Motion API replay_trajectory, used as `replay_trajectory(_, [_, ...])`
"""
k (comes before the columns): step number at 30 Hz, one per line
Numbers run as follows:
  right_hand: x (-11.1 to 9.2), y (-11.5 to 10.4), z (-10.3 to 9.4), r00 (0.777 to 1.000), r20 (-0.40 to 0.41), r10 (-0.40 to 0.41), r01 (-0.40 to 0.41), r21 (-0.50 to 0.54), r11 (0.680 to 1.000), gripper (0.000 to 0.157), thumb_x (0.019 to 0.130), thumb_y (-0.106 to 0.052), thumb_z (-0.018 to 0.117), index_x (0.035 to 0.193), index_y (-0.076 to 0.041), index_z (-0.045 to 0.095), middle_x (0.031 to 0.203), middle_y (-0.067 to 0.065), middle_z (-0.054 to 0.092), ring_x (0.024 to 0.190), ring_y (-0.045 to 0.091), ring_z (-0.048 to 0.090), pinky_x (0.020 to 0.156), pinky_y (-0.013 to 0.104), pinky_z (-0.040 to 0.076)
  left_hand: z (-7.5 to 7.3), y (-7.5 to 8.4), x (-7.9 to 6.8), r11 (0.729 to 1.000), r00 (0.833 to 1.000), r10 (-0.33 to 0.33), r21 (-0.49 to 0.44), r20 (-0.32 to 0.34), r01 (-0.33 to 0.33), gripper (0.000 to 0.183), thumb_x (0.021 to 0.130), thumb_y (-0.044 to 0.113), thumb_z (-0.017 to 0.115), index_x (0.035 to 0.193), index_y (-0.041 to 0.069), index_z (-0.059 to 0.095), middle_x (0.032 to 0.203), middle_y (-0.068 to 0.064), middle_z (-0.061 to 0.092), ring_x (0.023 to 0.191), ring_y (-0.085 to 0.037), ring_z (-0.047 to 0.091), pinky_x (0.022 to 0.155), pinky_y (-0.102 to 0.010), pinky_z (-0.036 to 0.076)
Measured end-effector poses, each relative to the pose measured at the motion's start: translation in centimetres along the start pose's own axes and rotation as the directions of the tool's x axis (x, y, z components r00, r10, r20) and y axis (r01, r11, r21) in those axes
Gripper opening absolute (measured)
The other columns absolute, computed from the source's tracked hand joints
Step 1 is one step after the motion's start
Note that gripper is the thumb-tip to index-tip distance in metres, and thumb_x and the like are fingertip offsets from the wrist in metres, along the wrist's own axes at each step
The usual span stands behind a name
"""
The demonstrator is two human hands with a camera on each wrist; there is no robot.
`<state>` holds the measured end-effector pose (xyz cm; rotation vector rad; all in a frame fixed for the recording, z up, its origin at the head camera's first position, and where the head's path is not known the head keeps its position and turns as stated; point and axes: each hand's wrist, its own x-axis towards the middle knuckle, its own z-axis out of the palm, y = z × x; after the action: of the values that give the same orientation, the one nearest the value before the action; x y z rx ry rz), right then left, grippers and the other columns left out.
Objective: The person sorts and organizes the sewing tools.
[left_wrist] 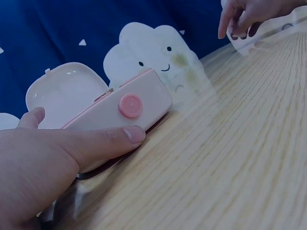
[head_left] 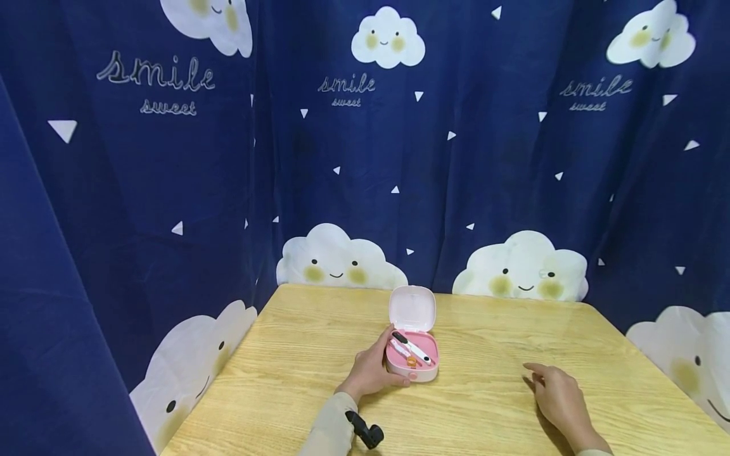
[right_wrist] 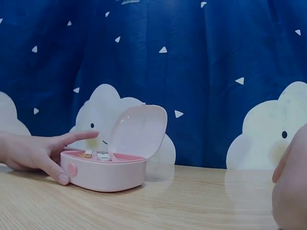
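Note:
A small pale pink box (head_left: 428,373) stands on the table with its lid (head_left: 412,308) raised. Inside its pink interior lie a slim white stick with a black end (head_left: 419,352), a white-and-pink slender item and a small orange piece (head_left: 412,361). My left hand (head_left: 371,371) grips the box at its left side, thumb along the front wall below the round pink button (left_wrist: 130,106). Farther right, my right hand (head_left: 560,399) hovers just over the table, fingers loosely bent and holding nothing. The exact kind of the items inside is too small to tell.
The light wooden table (head_left: 485,405) extends around the box. Behind and beside it hangs a dark blue curtain (head_left: 490,190) printed with smiling clouds and triangles. A black wrist-camera mount (head_left: 365,430) sits at my left sleeve (head_left: 331,425).

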<state>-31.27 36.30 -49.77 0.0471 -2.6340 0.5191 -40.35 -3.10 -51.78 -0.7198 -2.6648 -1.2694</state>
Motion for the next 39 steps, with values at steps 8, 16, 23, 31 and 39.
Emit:
replay_trajectory(8, [0.6, -0.7, 0.3, 0.999, -0.031, -0.034, 0.035, 0.042, 0.999, 0.031, 0.091, 0.007, 0.064, 0.12, 0.002, 0.074, 0.097, 0.016, 0.074, 0.075, 0.023, 0.062, 0.062, 0.046, 0.05, -0.1, 0.1, -0.1, 1.0, 1.0, 0.007, 0.006, -0.002, -0.007, 0.128, 0.067, 0.047, 0.098, 0.167, 0.024, 0.021, 0.163, -0.001, 0.039, 0.144, -0.028, 0.042, 0.112, -0.058, 0.027])
replay_trajectory(16, [1.4, -2.0, 0.4, 0.995, -0.072, -0.074, 0.08, 0.076, 0.994, 0.029, 0.091, 0.006, 0.065, 0.118, 0.001, 0.075, 0.096, 0.016, 0.074, 0.082, 0.033, 0.069, 0.065, 0.052, 0.053, -0.1, 0.1, 0.0, 0.999, 0.999, 0.028, 0.019, -0.022, -0.028, 0.128, 0.067, 0.046, 0.098, 0.167, 0.023, 0.021, 0.162, -0.003, 0.041, 0.143, -0.03, 0.044, 0.111, -0.058, 0.028])
replay_trajectory(23, [2.6, -4.4, 0.8, 0.998, 0.01, -0.06, 0.059, 0.125, 0.99, 0.032, 0.094, 0.006, 0.063, 0.124, 0.001, 0.073, 0.105, 0.021, 0.073, 0.075, 0.022, 0.064, 0.052, 0.033, 0.041, -0.3, 0.4, -0.2, 1.0, 1.0, 0.016, 0.004, -0.006, -0.016, 0.128, 0.067, 0.044, 0.098, 0.167, 0.022, 0.022, 0.163, -0.002, 0.04, 0.144, -0.028, 0.043, 0.112, -0.058, 0.028])
replay_trajectory(31, [5.1, -8.2, 2.3, 0.988, 0.003, -0.156, 0.154, 0.133, 0.979, 0.031, 0.093, 0.009, 0.063, 0.118, -0.002, 0.076, 0.1, 0.016, 0.074, 0.067, 0.016, 0.055, 0.059, 0.037, 0.047, -0.4, 0.4, -0.2, 1.0, 1.0, 0.009, 0.017, -0.005, -0.009, 0.127, 0.067, 0.046, 0.098, 0.167, 0.023, 0.022, 0.163, -0.001, 0.04, 0.144, -0.028, 0.043, 0.112, -0.057, 0.028])
replay_trajectory(39, [7.7, -12.2, 3.9, 0.974, 0.017, -0.224, 0.218, 0.163, 0.962, 0.029, 0.089, 0.011, 0.064, 0.109, -0.004, 0.079, 0.093, 0.01, 0.073, 0.08, 0.021, 0.063, 0.07, 0.044, 0.054, -0.3, 0.2, -0.1, 1.0, 1.0, 0.014, 0.006, -0.006, -0.014, 0.128, 0.067, 0.046, 0.098, 0.167, 0.023, 0.021, 0.162, -0.003, 0.041, 0.143, -0.029, 0.044, 0.113, -0.058, 0.028])
